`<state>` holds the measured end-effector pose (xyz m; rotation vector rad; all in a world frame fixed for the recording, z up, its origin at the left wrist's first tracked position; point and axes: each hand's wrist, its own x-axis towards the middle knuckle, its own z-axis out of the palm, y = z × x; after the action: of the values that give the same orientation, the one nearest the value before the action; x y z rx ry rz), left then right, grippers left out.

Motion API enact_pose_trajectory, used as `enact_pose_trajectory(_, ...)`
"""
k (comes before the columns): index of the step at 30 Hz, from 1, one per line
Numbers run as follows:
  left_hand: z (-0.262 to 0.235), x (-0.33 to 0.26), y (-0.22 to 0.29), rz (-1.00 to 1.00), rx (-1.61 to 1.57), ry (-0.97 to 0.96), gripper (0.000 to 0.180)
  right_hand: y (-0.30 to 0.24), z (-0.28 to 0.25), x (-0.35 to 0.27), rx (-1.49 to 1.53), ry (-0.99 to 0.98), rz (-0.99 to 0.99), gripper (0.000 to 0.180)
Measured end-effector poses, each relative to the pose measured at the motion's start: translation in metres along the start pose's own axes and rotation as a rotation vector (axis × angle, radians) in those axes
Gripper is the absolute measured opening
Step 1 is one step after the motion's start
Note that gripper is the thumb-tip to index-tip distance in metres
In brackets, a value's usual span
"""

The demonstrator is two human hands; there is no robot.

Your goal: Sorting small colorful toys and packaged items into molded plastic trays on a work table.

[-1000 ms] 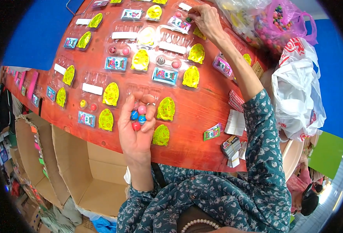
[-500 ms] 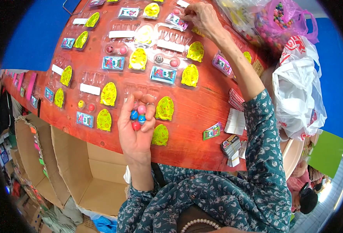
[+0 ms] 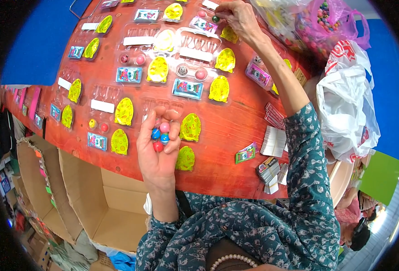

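Note:
My left hand (image 3: 159, 147) is palm up with its fingers curled around several small balls: blue ones, a pink ball (image 3: 164, 127) and a red ball (image 3: 158, 146). At the far side of the table, my right hand (image 3: 241, 21) has its fingertips closed at a small dark green ball (image 3: 215, 19). That ball is over a clear plastic blister tray, beside a pink ball (image 3: 202, 14) and above a purple-and-white packet (image 3: 204, 24). A yellow egg-shaped piece (image 3: 229, 34) lies just below the right hand.
More clear trays with yellow pieces, packets and balls cover the red table (image 3: 226, 149). Paper stacks (image 3: 274, 141) and a green packet (image 3: 246, 154) lie at right. A pink bag of balls (image 3: 328, 27) and a white bag (image 3: 346, 101) stand beyond. Cardboard boxes (image 3: 118, 212) are lower left.
The dark green ball now shows at my right fingertips, beside the pink ball. The trays appear slightly shifted to the left. My left hand keeps its place with the balls.

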<state>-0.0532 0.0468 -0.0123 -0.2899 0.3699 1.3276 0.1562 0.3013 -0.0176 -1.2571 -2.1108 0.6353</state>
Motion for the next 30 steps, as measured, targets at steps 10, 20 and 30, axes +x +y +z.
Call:
enact_pose_trajectory(10, 0.003, -0.001, 0.002, -0.005, -0.018, 0.0, 0.025, -0.034, -0.013, 0.004, -0.517, -0.004, -0.064, 0.011)
enact_pose_trajectory(20, 0.003, -0.002, -0.001, 0.012, -0.013, -0.003, 0.025, -0.013, -0.021, 0.017, -0.473, -0.18, -0.098, 0.006)
enact_pose_trajectory(30, 0.002, -0.003, -0.003, 0.017, -0.008, 0.015, 0.025, -0.02, -0.018, 0.02, -0.478, -0.315, -0.289, 0.009)
